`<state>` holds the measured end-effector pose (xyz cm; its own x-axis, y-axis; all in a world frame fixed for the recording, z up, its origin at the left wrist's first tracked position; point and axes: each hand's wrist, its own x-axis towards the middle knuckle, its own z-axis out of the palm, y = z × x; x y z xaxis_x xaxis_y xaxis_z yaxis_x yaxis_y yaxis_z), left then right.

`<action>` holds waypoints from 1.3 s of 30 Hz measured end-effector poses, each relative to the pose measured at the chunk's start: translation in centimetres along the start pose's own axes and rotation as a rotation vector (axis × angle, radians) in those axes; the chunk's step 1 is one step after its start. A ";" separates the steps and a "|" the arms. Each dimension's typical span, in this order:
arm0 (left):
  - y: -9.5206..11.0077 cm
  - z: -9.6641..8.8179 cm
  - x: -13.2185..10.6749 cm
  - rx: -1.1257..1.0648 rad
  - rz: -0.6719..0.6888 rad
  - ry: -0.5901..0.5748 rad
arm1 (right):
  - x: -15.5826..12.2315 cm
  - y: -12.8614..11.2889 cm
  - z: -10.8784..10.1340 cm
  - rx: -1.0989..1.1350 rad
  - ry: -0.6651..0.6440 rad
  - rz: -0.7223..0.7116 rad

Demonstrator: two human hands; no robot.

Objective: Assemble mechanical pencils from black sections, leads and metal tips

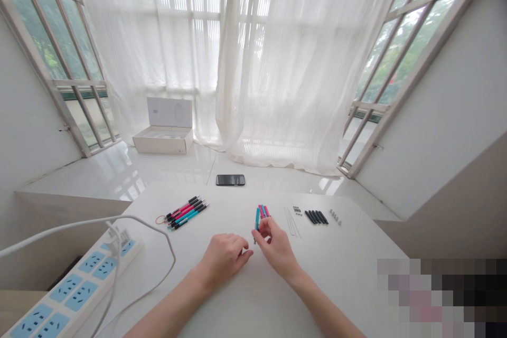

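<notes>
My right hand (273, 245) pinches a blue pen barrel (257, 216) between thumb and fingers, its lower tip pointing towards me. Just beyond those fingers lie pink and blue pen barrels (266, 211), partly hidden by the hand. To the left, my left hand (226, 256) rests on the table with its fingers loosely curled. Its thumb and index finger stand a little apart, with nothing visible between them. Right of the barrels lie thin refills (292, 222), small dark clips (297, 210), black grips (316, 217) and small greyish tips (335, 217).
Several assembled pink and blue pens (188, 213) lie at the left beside a rubber band (160, 219). A black phone (230, 180) lies behind the white table (245, 306). An open white box (162, 140) stands on the sill. A power strip (75, 288) with a looping white cable (173, 253) borders the left.
</notes>
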<state>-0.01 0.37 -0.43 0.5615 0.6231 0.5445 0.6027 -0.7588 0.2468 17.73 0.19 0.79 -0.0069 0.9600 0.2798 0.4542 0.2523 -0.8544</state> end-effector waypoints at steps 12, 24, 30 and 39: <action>-0.1 -0.4 0.1 -0.019 -0.003 -0.008 | 2.5 5.2 -5.7 -0.745 0.141 -0.067; -1.4 -1.6 0.3 0.122 -0.118 -0.048 | 2.6 5.5 -4.6 -0.773 0.075 -0.061; -3.8 -3.1 0.0 0.305 -0.386 -0.014 | 2.6 5.2 -4.4 -0.734 0.057 -0.077; -5.2 -3.3 -0.6 0.544 -0.589 -0.101 | 2.2 4.7 -4.8 -0.666 0.140 -0.129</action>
<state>-5.37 3.27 0.63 0.0982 0.9259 0.3647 0.9925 -0.1178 0.0317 24.16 2.92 -0.46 -0.0026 0.8914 0.4532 0.9080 0.1920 -0.3725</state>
